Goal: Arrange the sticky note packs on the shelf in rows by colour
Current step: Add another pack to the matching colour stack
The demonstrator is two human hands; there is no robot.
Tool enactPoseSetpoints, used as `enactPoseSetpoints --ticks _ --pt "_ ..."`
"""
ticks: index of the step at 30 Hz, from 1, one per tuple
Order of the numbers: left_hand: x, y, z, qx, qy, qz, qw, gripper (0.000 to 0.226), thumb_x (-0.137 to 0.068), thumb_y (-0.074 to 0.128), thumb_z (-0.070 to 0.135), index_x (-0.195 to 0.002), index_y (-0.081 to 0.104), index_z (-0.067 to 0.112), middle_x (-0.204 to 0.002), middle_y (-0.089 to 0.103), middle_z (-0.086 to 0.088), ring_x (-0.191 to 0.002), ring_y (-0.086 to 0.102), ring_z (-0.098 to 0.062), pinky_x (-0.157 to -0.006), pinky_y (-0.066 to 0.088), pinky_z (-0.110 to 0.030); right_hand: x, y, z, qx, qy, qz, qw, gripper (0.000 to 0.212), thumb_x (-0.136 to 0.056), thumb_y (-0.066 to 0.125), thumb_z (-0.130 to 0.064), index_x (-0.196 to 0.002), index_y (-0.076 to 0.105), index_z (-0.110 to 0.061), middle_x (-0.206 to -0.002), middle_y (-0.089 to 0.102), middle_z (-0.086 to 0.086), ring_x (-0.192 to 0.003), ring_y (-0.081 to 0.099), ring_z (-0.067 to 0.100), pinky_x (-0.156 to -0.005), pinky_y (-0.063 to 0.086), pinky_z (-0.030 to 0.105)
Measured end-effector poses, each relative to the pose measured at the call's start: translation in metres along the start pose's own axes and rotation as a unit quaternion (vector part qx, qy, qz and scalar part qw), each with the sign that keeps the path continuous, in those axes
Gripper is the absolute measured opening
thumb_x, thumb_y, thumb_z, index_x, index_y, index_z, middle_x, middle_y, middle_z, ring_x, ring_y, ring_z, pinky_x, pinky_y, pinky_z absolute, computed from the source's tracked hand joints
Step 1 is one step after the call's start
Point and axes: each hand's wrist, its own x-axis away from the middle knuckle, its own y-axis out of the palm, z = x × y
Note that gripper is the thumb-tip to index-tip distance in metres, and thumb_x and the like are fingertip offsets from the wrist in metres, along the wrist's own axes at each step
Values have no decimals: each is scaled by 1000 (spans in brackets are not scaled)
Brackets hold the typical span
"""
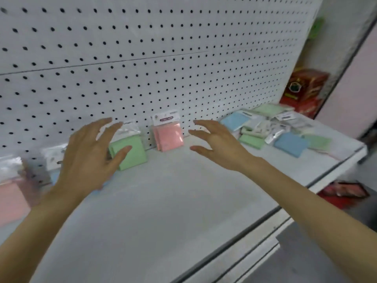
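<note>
A green sticky note pack and a pink pack lean upright against the pegboard at the back of the white shelf. My left hand hovers open in front of the green pack, partly covering it. My right hand hovers open just right of the pink pack, not touching it. A loose heap of blue, green and white-topped packs lies at the shelf's right end. More pink packs sit blurred at the far left, and another pack stands behind my left hand.
The white pegboard backs the shelf. A red box stands behind the heap at the right. The shelf's front edge runs diagonally, with red items on a lower level below it.
</note>
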Motion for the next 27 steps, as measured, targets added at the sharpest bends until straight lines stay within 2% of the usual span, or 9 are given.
enactPoseSetpoints --ticks 4,8,12,16,19,21,23,25,27 --pt "-52 56 96 21 70 -28 997 62 -87 40 54 -135 52 16 -141 46 -12 -124 47 -35 -103 35 -48 50 -32 108 58 44 -55 996 54 -92 50 -47 -137 48 -18 -152 33 5 -139 30 25 -112 22 39" --pt "-90 113 197 41 123 -70 989 61 -90 38 56 -135 53 17 -140 48 -11 -123 47 -29 -105 33 -43 104 -61 209 61 105 -92 988 57 -91 45 -52 -138 47 -20 -151 35 4 -138 33 27 -113 24 41" --pt "-112 161 282 71 138 -125 980 63 -90 35 58 -136 51 18 -141 48 -10 -124 49 -28 -107 34 -41 149 -76 289 57 152 -118 980 77 -85 27 -71 -141 43 -21 -151 35 4 -138 33 25 -111 27 39" --pt "-118 195 344 101 157 -183 965 65 -91 28 61 -139 47 22 -145 44 -8 -131 44 -29 -109 36 -45 174 -85 340 17 196 -136 971 69 -86 30 -67 -143 37 -29 -154 29 0 -140 27 22 -114 25 40" --pt "-122 217 370 127 150 -208 958 74 -90 15 68 -140 47 23 -150 38 -6 -135 38 -26 -112 28 -39 182 -84 361 -25 204 -154 966 62 -85 34 -60 -142 38 -35 -155 24 2 -142 23 23 -115 21 41" --pt "-122 230 382 151 135 -214 956 83 -86 6 73 -140 47 25 -153 33 -6 -138 33 -24 -113 20 -33 186 -79 367 -51 216 -168 961 55 -90 40 -53 -141 39 -34 -155 24 5 -143 21 22 -116 17 35" --pt "-119 238 390 180 97 -229 952 83 -82 12 76 -141 46 27 -153 30 -4 -139 30 -22 -114 19 -30 187 -73 369 -106 234 -151 955 49 -92 47 -46 -139 42 -35 -152 31 5 -141 24 20 -115 17 30" --pt "-116 241 396 214 43 -234 947 72 -83 27 71 -139 47 30 -151 32 -2 -137 32 -20 -112 26 -32 185 -69 370 -143 254 -115 949 47 -89 52 -49 -134 49 -36 -142 44 1 -134 34 20 -113 24 35" --pt "-113 241 399 229 12 -220 948 68 -82 33 68 -136 48 30 -147 35 -3 -134 35 -22 -110 30 -34 181 -66 369 -145 278 -94 945 46 -84 58 -53 -127 54 -36 -127 54 -4 -122 43 19 -106 33 37"
